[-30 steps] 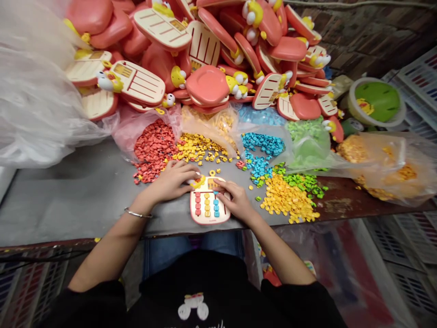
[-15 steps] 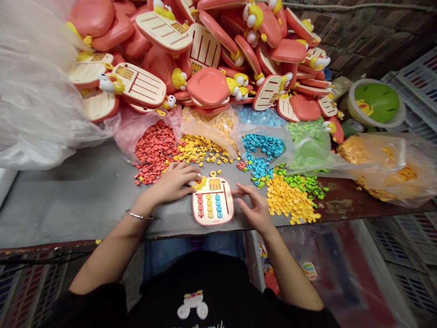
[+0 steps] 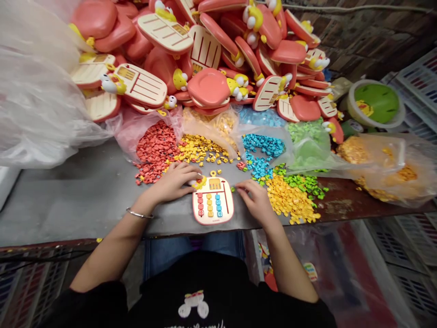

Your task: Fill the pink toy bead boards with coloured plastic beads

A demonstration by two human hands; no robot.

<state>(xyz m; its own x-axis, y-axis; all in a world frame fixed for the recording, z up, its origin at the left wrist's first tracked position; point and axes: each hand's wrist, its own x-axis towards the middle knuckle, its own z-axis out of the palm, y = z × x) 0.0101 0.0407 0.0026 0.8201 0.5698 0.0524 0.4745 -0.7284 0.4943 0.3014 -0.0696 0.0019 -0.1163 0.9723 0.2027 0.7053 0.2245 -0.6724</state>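
My left hand (image 3: 178, 181) rests at the upper left of a flat cream board (image 3: 213, 217) with a red rim, fingers on its yellow animal head (image 3: 199, 182). Short columns of red buttons (image 3: 200, 206), yellow buttons (image 3: 209, 206) and blue buttons (image 3: 219, 206) sit in the board's slots; the slot at the right shows no buttons. Just right of the board, my right hand (image 3: 256, 200) is held low with thumb and fingers slightly apart. A small green button (image 3: 232, 189) lies by its fingertips, between them and the board.
Loose red pieces (image 3: 155, 150), yellow pieces (image 3: 201, 148), blue pieces (image 3: 262, 146) and green pieces (image 3: 307, 184) spill from plastic bags behind the board. More yellow pieces (image 3: 290, 198) lie right of my right hand. A high pile of red-backed boards (image 3: 208, 86) stands behind; a bowl (image 3: 403, 111) is back right.
My right hand has drawn back slightly to the right from the board's edge, its fingers closer together. The green button now shows beside its fingertips. My left hand stays on the board.
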